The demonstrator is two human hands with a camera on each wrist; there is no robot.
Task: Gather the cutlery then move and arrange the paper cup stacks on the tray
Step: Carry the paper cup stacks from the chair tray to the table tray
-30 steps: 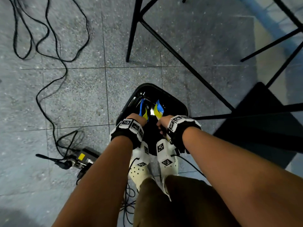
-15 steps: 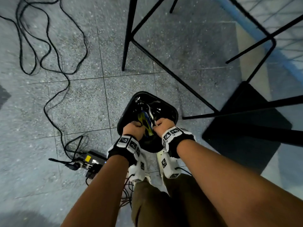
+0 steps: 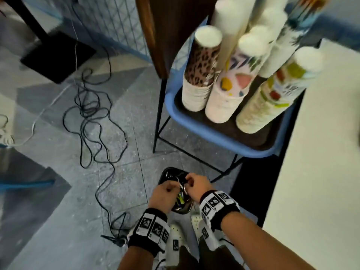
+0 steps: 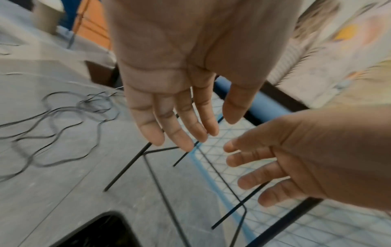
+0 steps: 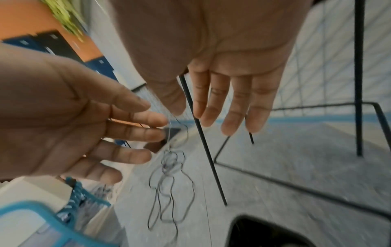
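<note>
While upright — cup stacks, slightly tilted

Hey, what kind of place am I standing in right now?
Likely a café or event space turned recording set. Stacks of paper cups stand on a blue-rimmed tray on a stool, cables trail over the tiled floor, and metal-legged furniture is nearby.

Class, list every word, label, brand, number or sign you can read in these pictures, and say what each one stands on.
No readable text anywhere.
Wrist bands: black-and-white square code marks only, no letters or numbers.
White shoes: the same code marks, no words.
Paper cup stacks: leopard spots and coloured shapes; any print is too blurred to read.
</note>
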